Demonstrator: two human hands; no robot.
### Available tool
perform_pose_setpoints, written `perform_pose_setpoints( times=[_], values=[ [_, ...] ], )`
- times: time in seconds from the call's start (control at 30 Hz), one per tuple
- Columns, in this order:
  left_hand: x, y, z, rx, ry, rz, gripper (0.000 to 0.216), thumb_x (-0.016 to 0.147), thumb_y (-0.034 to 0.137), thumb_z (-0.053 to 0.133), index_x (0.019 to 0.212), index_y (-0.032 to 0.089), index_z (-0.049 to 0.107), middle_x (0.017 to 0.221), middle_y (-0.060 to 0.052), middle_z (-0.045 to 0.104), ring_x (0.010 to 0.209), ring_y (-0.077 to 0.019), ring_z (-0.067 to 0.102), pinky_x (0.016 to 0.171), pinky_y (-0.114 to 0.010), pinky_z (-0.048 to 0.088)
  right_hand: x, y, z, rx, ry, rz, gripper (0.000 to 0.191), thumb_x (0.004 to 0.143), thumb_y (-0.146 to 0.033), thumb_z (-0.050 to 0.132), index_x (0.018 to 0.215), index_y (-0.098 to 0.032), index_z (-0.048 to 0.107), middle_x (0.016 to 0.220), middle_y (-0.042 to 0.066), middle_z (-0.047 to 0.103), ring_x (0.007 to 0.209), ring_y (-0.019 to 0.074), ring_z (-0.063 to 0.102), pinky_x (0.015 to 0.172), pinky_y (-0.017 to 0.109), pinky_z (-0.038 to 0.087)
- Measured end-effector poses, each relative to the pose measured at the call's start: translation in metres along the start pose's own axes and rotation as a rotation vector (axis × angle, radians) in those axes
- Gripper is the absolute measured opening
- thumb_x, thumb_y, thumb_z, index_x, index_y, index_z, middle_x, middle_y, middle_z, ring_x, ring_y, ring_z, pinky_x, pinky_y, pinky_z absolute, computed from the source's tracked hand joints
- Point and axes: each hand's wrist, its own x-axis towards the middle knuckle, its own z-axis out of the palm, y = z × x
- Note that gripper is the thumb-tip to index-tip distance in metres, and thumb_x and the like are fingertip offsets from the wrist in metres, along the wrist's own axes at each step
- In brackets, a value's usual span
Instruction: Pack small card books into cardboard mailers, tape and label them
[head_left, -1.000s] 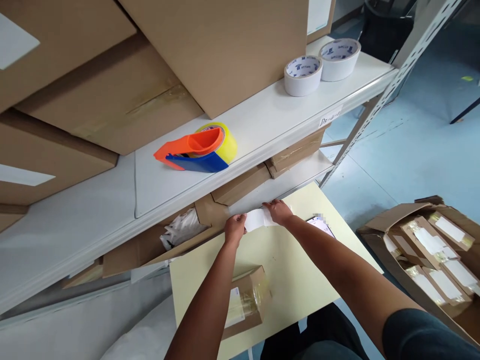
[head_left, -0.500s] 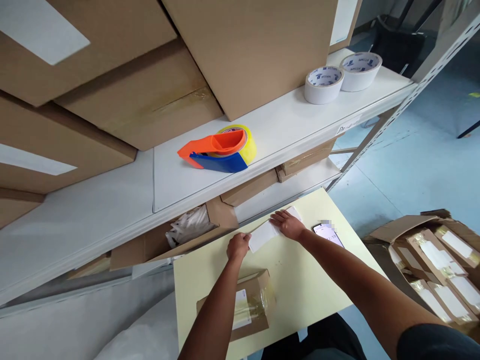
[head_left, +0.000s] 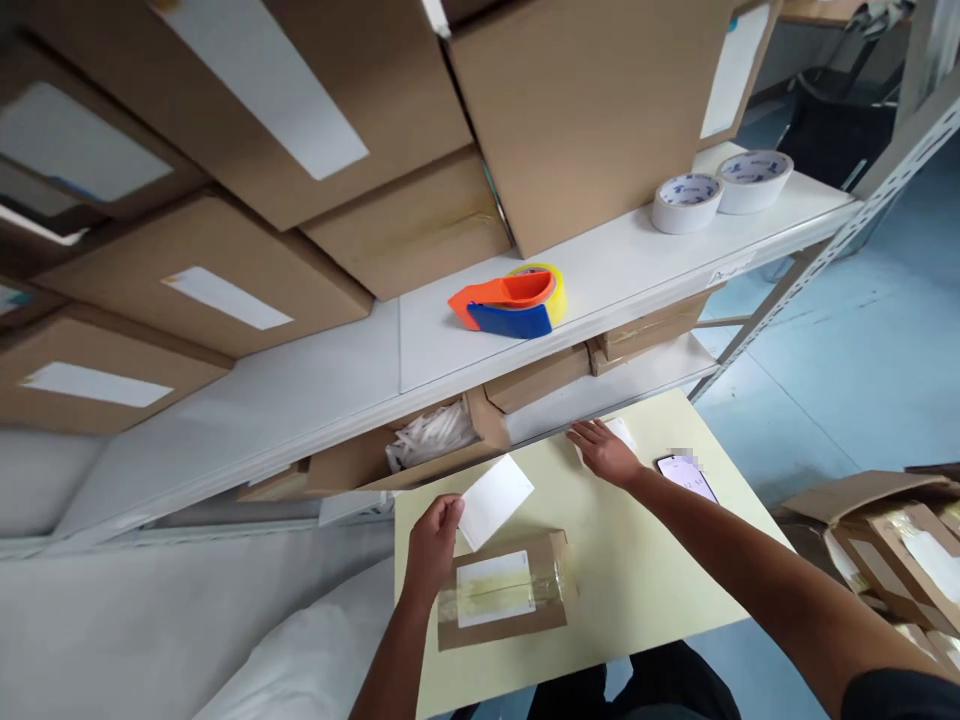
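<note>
A white paper label sheet (head_left: 496,502) is pinched at its left edge between the thumb and fingers of my left hand (head_left: 435,545), held up over the table. Just below it lies a taped cardboard box (head_left: 555,590) with a white label (head_left: 495,588) on its top. At the table's far edge, my right hand (head_left: 604,452) lies flat with its fingers stretched out, resting on more white sheets (head_left: 619,432), which it partly covers. To the right of that hand is a phone (head_left: 686,476) with its screen lit.
An orange and blue tape dispenser (head_left: 517,302) and two white tape rolls (head_left: 686,203) sit on the shelf (head_left: 600,270) beyond the table (head_left: 637,580). Large cartons (head_left: 585,120) stand behind them. A big open carton (head_left: 862,500) of labelled boxes is on the right.
My left hand has pulled one white sheet away from the others, leftward and toward me. My right hand stays on the remaining sheets. The view has swung left.
</note>
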Motion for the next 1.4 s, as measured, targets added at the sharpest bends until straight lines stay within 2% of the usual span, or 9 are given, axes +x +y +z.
perform_pose_setpoints(
  times=[0.13,0.3,0.5,0.73,0.93,1.07,1.23,1.3,1.4],
  values=[
    [-0.058,0.004,-0.031,-0.141,0.021,0.024,0.047,0.086,0.067,0.051,0.085,0.022,0.067,0.068,0.0,0.064,0.065,-0.0181,0.059,0.061,-0.026,0.047,-0.024,-0.079,-0.022,0.42,0.145,0.196,0.038,0.097,-0.036,0.049,0.126,-0.02,0.068,0.127,0.013,0.07,0.116,0.0278,0.066,0.101,0.047,0.053],
    [-0.098,0.003,-0.063,-0.226,-0.008,0.07,0.049,0.087,0.068,0.05,0.085,0.022,0.068,0.07,0.0,0.066,0.066,-0.0179,0.059,0.06,-0.025,0.046,-0.048,-0.186,-0.048,1.044,-0.22,0.225,0.052,0.089,-0.059,0.061,0.119,-0.018,0.071,0.1,0.009,0.077,0.076,0.0201,0.073,0.072,0.036,0.059],
    [-0.119,-0.008,-0.105,-0.203,-0.106,0.225,0.044,0.092,0.06,0.049,0.093,0.023,0.071,0.081,-0.001,0.072,0.074,-0.0182,0.064,0.065,-0.024,0.048,-0.045,-0.261,-0.072,0.964,-0.261,0.224,0.04,0.081,-0.055,0.072,0.083,-0.016,0.072,0.062,0.0,0.068,0.055,0.0129,0.065,0.054,0.024,0.048],
    [-0.124,-0.029,-0.147,-0.148,-0.035,0.368,0.035,0.094,0.052,0.05,0.092,0.025,0.072,0.088,0.002,0.076,0.077,-0.0154,0.068,0.068,-0.021,0.05,-0.045,-0.309,-0.076,0.898,-0.407,0.213,0.038,0.078,-0.053,0.075,0.083,-0.015,0.074,0.067,0.003,0.073,0.063,0.0162,0.072,0.062,0.028,0.057],
    [-0.125,-0.049,-0.171,-0.08,-0.029,0.483,0.031,0.097,0.046,0.048,0.094,0.026,0.072,0.091,0.003,0.077,0.078,-0.0141,0.07,0.07,-0.021,0.051,-0.05,-0.335,-0.061,0.812,-0.398,0.225,0.037,0.079,-0.052,0.075,0.083,-0.015,0.073,0.069,0.003,0.073,0.068,0.0175,0.074,0.065,0.029,0.058],
    [-0.119,-0.065,-0.17,0.021,0.09,0.593,0.027,0.099,0.041,0.048,0.098,0.027,0.071,0.094,0.003,0.078,0.081,-0.0143,0.072,0.074,-0.023,0.054,-0.053,-0.344,-0.05,0.828,-0.377,0.217,0.043,0.078,-0.057,0.075,0.083,-0.015,0.07,0.073,0.003,0.073,0.069,0.0179,0.074,0.063,0.029,0.058],
    [-0.129,-0.064,-0.143,0.079,0.634,0.705,0.021,0.097,0.037,0.058,0.106,0.023,0.071,0.101,-0.006,0.074,0.097,-0.021,0.07,0.089,-0.033,0.054,-0.054,-0.362,-0.034,0.935,-0.289,0.275,0.05,0.077,-0.064,0.073,0.084,-0.015,0.067,0.076,0.004,0.072,0.068,0.0187,0.074,0.062,0.03,0.058],
    [-0.142,-0.055,-0.128,-0.001,0.616,0.769,0.016,0.097,0.031,0.058,0.102,0.023,0.071,0.098,-0.006,0.073,0.094,-0.0187,0.069,0.087,-0.03,0.055,-0.054,-0.373,-0.025,0.985,-0.219,0.304,0.05,0.077,-0.064,0.073,0.083,-0.015,0.066,0.075,0.003,0.071,0.068,0.0182,0.073,0.064,0.031,0.058],
    [-0.158,-0.04,-0.112,-0.167,0.457,0.762,0.016,0.098,0.029,0.056,0.107,0.023,0.068,0.099,-0.004,0.074,0.092,-0.0156,0.071,0.082,-0.026,0.056,-0.056,-0.388,-0.01,1.033,-0.131,0.293,0.047,0.079,-0.063,0.071,0.083,-0.017,0.064,0.073,0.001,0.068,0.066,0.0159,0.069,0.068,0.033,0.059]
  ],
)
